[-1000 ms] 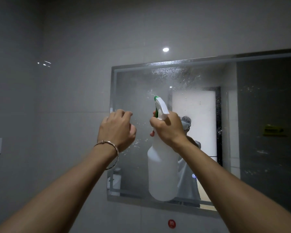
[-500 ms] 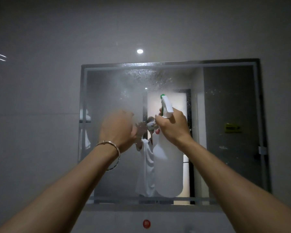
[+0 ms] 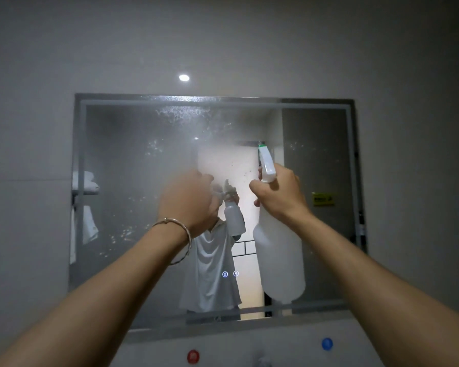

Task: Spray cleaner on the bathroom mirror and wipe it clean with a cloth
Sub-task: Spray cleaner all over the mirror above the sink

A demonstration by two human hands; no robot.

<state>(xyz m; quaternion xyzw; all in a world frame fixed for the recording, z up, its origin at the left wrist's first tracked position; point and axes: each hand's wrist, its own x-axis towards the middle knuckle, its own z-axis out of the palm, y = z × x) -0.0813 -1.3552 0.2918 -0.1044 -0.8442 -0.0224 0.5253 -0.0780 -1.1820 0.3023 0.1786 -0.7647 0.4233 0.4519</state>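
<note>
Right hand (image 3: 276, 193) gripping neck of white spray bottle (image 3: 280, 255), bottle upright before mirror (image 3: 133, 168), right of centre, left hand (image 3: 186, 202) beside it blurred, fingers curled, contents not discernible, bracelet (image 3: 182, 231) at wrist, droplets across upper glass

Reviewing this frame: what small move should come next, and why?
Probably swing the spray bottle in the right hand rightward and spray there: droplets cover the upper centre and left of the mirror, while its right side shows few.
</note>
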